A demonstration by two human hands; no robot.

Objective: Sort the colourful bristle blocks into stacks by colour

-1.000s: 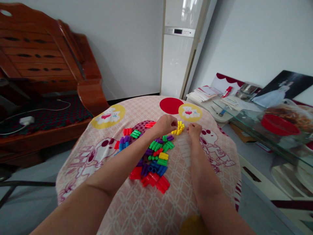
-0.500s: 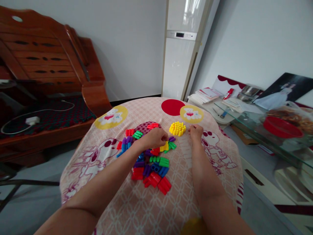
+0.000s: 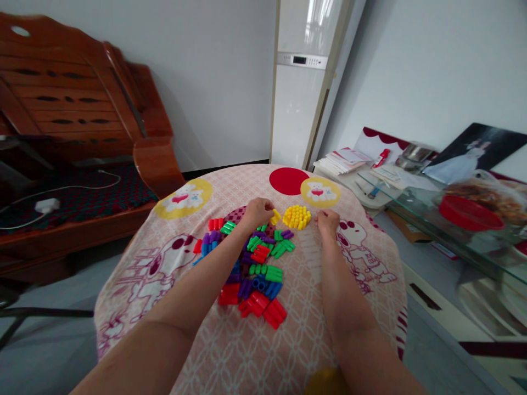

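My left hand [image 3: 260, 213] is closed on a yellow toy block [image 3: 275, 216], just left of a tight cluster of yellow blocks [image 3: 297, 217]. On the cluster's right side, my right hand [image 3: 328, 222] rests by the cloth with its fingers curled; whether anything is in them is hidden. Below my left hand lies a loose spread of plastic blocks: green blocks [image 3: 267, 272], red blocks [image 3: 275, 312], purple blocks [image 3: 246, 287] and blue blocks [image 3: 274, 289]. My left forearm covers part of this spread.
A patterned tablecloth [image 3: 230, 351] covers the round table. To the right stands a glass shelf [image 3: 415, 206] with a red bowl [image 3: 469, 213] and papers [image 3: 343, 161]. A wooden bench [image 3: 78, 109] is at the left, and a tall white cabinet unit [image 3: 298, 109] stands behind.
My left hand has moved away from me, from the mixed blocks to beside the yellow cluster, carrying a yellow block. My right hand has stayed nearly still.
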